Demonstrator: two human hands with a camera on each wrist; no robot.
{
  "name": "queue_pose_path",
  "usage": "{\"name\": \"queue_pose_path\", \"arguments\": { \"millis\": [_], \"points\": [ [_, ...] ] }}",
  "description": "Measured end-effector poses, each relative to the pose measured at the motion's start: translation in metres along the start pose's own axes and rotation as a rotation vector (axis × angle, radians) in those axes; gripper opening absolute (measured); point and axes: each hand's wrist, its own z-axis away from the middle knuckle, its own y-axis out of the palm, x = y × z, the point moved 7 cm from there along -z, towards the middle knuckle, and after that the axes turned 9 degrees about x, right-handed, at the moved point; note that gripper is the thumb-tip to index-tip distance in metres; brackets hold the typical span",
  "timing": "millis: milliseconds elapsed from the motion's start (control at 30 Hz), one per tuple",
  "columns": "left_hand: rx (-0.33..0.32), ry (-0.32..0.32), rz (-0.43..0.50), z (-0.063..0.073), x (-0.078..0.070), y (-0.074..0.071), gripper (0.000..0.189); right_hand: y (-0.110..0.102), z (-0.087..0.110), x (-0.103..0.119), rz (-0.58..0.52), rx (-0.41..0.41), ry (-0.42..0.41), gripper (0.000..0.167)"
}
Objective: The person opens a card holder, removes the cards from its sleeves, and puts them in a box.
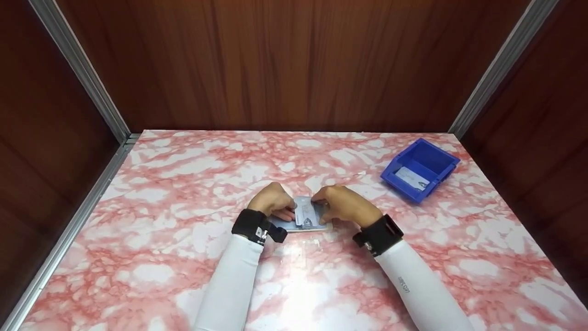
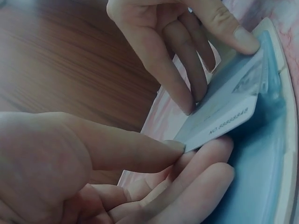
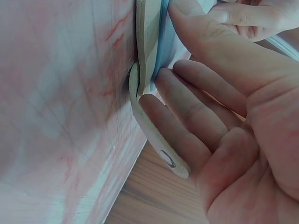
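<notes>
A small card holder (image 1: pixel 285 225) with a pale cover and bluish clear sleeves lies open on the table. Over its sleeves is a whitish card (image 2: pixel 210 116) printed with a number, tilted up at one edge. My left hand (image 1: pixel 273 201) pinches that edge, thumb above and fingers beneath. From the other side my right hand (image 1: pixel 350 205) grips the holder's sleeves, its thumb (image 2: pixel 245 41) at one edge and fingertips (image 2: pixel 189 106) at the opposite one. A strap with a snap button (image 3: pixel 161 149) sticks out below the right fingers.
A blue bin (image 1: pixel 404 189) with a white card (image 1: pixel 412 178) inside stands at the right rear of the table. The red-and-white marbled table (image 1: pixel 193 174) is bordered by brown wood-grain panels (image 1: pixel 294 69) at the back and sides, with metal posts in the corners.
</notes>
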Motion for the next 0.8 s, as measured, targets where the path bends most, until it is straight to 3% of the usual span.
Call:
{"name": "queue_pose_path", "arguments": {
  "millis": [233, 433, 633, 800],
  "points": [
    [-0.008, 0.004, -0.001, 0.004, -0.002, -0.002, 0.015, -0.004, 0.002, 0.002, 0.025, 0.013, -0.018, 0.051],
    [-0.017, 0.02, -0.009, 0.005, -0.004, 0.001, 0.016, -0.013, 0.004, 0.006, 0.008, -0.054, -0.024, 0.048],
    [-0.028, 0.03, -0.029, 0.003, -0.004, 0.003, 0.013, -0.003, -0.001, 0.008, 0.045, -0.001, -0.029, 0.052],
    [-0.029, 0.036, -0.021, 0.002, -0.004, 0.002, 0.014, 0.0, -0.002, 0.008, 0.073, -0.004, -0.018, 0.049]
  ]
}}
